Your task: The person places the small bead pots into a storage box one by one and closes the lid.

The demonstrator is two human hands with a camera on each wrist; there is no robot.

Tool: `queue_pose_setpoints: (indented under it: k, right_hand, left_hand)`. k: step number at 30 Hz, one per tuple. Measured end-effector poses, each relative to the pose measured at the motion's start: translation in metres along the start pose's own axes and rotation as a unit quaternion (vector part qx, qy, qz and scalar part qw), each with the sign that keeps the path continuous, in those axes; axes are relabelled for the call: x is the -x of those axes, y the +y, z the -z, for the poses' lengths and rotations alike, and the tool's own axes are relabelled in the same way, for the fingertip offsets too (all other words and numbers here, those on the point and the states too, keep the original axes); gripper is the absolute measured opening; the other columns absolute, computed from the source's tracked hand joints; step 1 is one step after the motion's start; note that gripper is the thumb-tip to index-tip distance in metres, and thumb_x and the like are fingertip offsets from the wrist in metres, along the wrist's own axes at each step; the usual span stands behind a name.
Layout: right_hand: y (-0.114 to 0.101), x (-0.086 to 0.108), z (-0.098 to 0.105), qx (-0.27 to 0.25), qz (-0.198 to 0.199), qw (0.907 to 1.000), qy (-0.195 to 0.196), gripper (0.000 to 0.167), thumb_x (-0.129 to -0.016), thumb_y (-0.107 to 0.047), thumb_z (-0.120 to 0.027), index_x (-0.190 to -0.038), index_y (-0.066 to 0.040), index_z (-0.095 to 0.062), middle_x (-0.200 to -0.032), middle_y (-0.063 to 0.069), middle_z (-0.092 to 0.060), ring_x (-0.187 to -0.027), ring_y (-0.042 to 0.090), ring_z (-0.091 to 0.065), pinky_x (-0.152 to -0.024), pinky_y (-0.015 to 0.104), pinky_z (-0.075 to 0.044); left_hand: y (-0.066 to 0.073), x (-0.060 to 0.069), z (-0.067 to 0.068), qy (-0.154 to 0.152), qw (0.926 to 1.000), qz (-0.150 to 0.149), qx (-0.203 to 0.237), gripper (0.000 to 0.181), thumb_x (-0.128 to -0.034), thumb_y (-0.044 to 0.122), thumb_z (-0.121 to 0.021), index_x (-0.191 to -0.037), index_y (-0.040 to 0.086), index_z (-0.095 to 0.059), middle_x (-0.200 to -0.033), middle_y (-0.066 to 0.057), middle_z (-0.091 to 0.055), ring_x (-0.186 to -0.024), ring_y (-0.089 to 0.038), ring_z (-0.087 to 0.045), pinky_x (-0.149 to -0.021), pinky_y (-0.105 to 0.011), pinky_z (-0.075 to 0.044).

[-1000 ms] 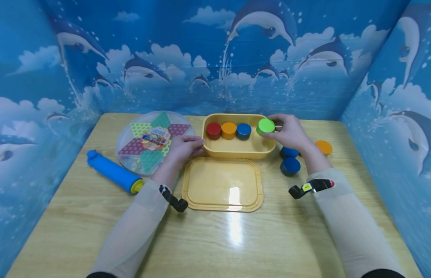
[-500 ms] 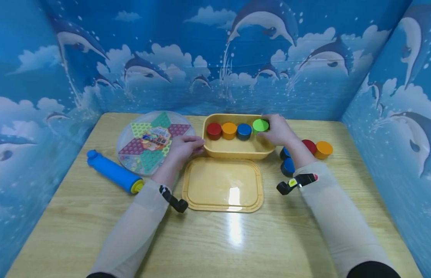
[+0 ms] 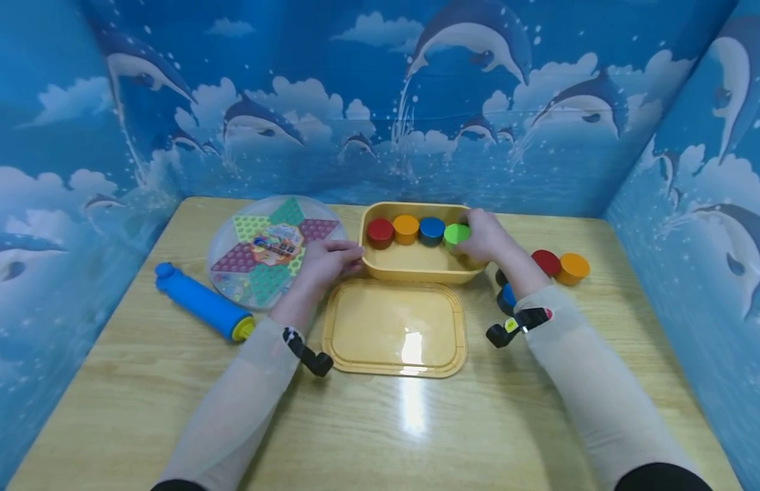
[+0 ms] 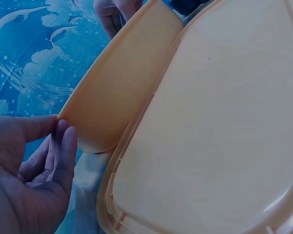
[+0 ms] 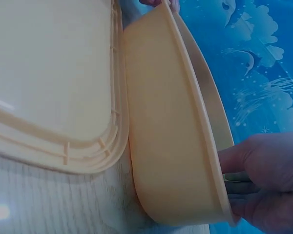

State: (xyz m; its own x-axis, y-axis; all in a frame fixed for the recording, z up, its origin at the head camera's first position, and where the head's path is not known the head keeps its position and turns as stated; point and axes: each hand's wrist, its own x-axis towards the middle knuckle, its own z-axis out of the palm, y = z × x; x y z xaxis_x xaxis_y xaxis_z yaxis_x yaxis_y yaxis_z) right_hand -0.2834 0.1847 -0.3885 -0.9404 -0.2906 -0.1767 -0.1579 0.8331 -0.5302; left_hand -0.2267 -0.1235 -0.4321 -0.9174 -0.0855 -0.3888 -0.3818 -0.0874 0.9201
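Note:
In the head view, my left hand pinches the left end rim of a yellow plastic box; the left wrist view shows thumb and fingertips on that rim. My right hand reaches into the box's right end and grips a short green cylinder. Beside it in a row stand a blue cylinder, an orange cylinder and a red cylinder. From the right wrist, the box wall hides most of the green cylinder, with the fingers over the rim.
A yellow lid lies before the box. Right of it, partly behind the right arm, are blue cylinders, a red cylinder and an orange cylinder. Leftward lie a round Chinese checkers board and a blue tube with a yellow end.
My right hand has moved left and down into the box with the green cylinder, which now stands close beside the blue one. The left hand keeps its place on the rim.

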Motion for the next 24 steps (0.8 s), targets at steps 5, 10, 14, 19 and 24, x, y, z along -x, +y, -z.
queue_pose_setpoints:
  k: [5,10,14,19,24]
  right_hand:
    - [0.001,-0.004,0.002,0.025,0.011,0.9993,-0.024,0.057,-0.092,-0.007,-0.081,-0.139,0.014,-0.056,-0.129,0.030,-0.062,-0.107,0.038,-0.058,-0.087,0.048,-0.055]
    - [0.004,-0.008,0.000,0.030,0.004,0.9995,-0.014,0.054,-0.094,-0.006,-0.079,-0.140,0.013,-0.057,-0.131,0.029,-0.062,-0.112,0.039,-0.056,-0.091,0.049,-0.056]
    - [0.005,-0.009,-0.003,0.043,0.005,0.9991,0.001,0.055,-0.095,-0.006,-0.078,-0.141,0.012,-0.056,-0.133,0.030,-0.061,-0.118,0.041,-0.054,-0.097,0.051,-0.055]
    - [0.005,-0.011,-0.004,0.059,0.005,0.9981,0.014,0.053,-0.096,-0.007,-0.078,-0.141,0.012,-0.057,-0.132,0.029,-0.062,-0.117,0.041,-0.056,-0.096,0.051,-0.056]
    - [0.004,-0.011,-0.004,0.056,0.003,0.9981,0.023,0.050,-0.096,-0.007,-0.079,-0.139,0.011,-0.059,-0.130,0.029,-0.063,-0.115,0.039,-0.059,-0.095,0.050,-0.058]
  left_hand:
    - [0.000,0.001,0.000,-0.002,1.0000,-0.001,0.000,0.028,-0.0973,0.004,-0.078,-0.123,-0.008,-0.072,-0.103,-0.017,-0.071,-0.077,-0.015,-0.074,-0.080,-0.029,-0.066]
    - [-0.001,0.000,-0.001,-0.001,1.0000,-0.002,0.000,0.028,-0.0971,0.003,-0.078,-0.122,-0.008,-0.072,-0.104,-0.018,-0.071,-0.077,-0.016,-0.075,-0.080,-0.029,-0.066]
    - [0.000,0.001,-0.003,0.000,1.0000,0.000,-0.001,0.028,-0.0970,0.003,-0.078,-0.122,-0.008,-0.072,-0.105,-0.019,-0.072,-0.078,-0.016,-0.075,-0.080,-0.029,-0.066]
    - [0.000,0.001,-0.004,0.000,1.0000,0.001,-0.001,0.028,-0.0973,0.003,-0.078,-0.122,-0.008,-0.071,-0.107,-0.019,-0.071,-0.078,-0.017,-0.074,-0.081,-0.030,-0.066]
    - [0.000,0.001,-0.004,0.004,1.0000,0.000,-0.002,0.027,-0.0968,0.002,-0.078,-0.121,-0.008,-0.072,-0.110,-0.020,-0.070,-0.078,-0.017,-0.074,-0.080,-0.030,-0.066]
